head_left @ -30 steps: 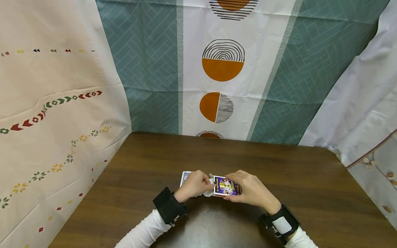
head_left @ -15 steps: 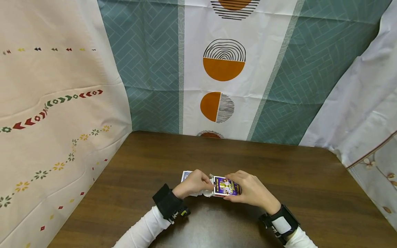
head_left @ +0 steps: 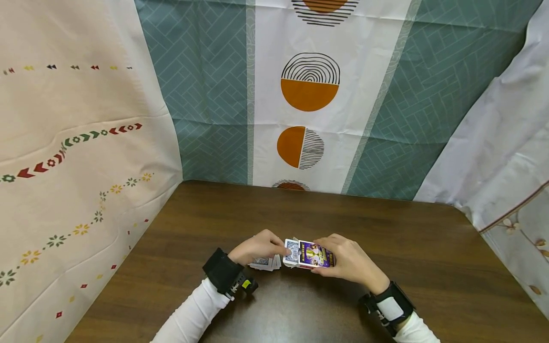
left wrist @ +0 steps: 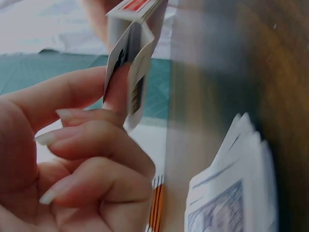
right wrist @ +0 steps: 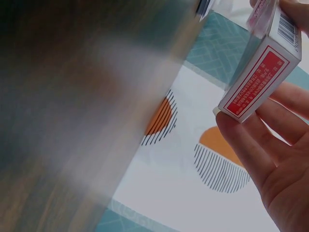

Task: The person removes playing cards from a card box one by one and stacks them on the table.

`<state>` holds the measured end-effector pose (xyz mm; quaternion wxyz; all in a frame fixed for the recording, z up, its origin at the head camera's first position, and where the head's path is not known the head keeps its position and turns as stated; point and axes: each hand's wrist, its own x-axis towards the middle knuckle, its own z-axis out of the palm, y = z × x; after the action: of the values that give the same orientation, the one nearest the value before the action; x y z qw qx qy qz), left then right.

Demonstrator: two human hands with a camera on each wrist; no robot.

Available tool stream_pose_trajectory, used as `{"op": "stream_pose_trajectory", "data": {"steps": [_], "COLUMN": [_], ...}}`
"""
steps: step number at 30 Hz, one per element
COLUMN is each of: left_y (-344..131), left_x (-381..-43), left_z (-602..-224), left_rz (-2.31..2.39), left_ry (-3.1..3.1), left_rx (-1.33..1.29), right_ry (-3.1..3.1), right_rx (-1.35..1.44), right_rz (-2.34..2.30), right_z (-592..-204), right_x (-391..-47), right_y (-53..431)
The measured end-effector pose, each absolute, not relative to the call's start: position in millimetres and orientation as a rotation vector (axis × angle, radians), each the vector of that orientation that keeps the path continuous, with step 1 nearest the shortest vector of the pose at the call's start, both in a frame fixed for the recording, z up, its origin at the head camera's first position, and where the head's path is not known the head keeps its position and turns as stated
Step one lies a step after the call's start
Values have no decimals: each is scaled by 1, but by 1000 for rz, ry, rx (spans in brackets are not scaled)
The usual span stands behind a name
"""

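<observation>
In the head view my right hand [head_left: 349, 261] holds a purple playing-card box [head_left: 315, 255] by its edges, the end toward the left hand being open. A blue-backed playing card [head_left: 292, 251] sticks partway out of that end. My left hand [head_left: 259, 247] pinches this card between thumb and index finger, its other fingers curled, as the left wrist view shows. Beside the card hangs the box's open flap [left wrist: 138, 89]. A loose pile of playing cards [head_left: 267, 263] lies on the table under the left hand, partly hidden by it. The right wrist view shows the box's red-and-white side [right wrist: 258, 79].
The brown wooden table [head_left: 223, 209] extends around both hands. A patterned curtain [head_left: 210, 119] hangs along its back edge, with a cream cloth [head_left: 107, 190] at the left and a white cloth [head_left: 493, 157] at the right.
The left hand has drawn back to the left, and a blue-backed card now shows out of the box's open end. The box has tilted up slightly; more of the pile is visible.
</observation>
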<state>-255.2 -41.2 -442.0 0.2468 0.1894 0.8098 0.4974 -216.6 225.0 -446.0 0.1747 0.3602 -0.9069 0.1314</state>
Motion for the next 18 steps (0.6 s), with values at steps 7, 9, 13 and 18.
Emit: {"op": "stream_pose_trajectory", "data": {"steps": [7, 9, 13, 18], "left_y": [-63, -68, -79, -91], "left_x": [-262, -264, -267, -273], "left_z": [-431, -428, -424, -422], "left_rz": [1296, 1269, 1303, 1415], "left_ry": [2177, 2188, 2136, 2065], "left_rx": [621, 631, 587, 526], "right_ry": [-2577, -2574, -2573, -2568], "right_rx": [1003, 1004, 998, 997], "right_rz": [374, 371, 372, 370], "right_z": [-444, -445, -445, -447], "right_x": [-217, -217, -217, -218], "right_y": [227, 226, 226, 226]}}
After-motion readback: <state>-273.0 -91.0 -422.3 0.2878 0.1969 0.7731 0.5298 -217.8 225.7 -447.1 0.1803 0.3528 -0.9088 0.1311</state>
